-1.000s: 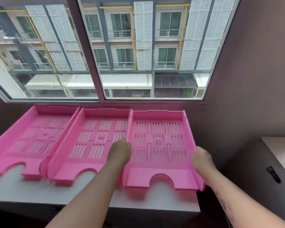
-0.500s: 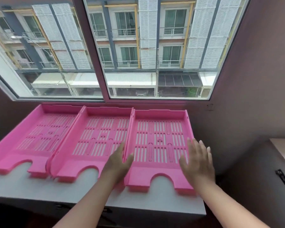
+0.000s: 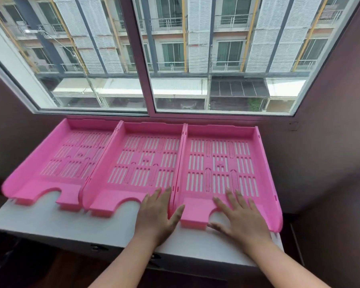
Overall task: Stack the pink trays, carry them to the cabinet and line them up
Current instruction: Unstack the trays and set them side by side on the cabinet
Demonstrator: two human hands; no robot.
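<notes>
While side by side, three pink trays (image 3: 220, 161), slotted floors bare.

1. There is a single view, from a camera worn on the person's head.
2. It looks forward and down over a white cabinet top (image 3: 40, 217) where three pink trays (image 3: 220, 163) sit side by side, and out through the window (image 3: 175, 59) behind them.
3. It is close: both forearms reach in from the bottom edge.
4. The wide lens bends straight lines near the edges, so angles there are probably unreliable.
</notes>
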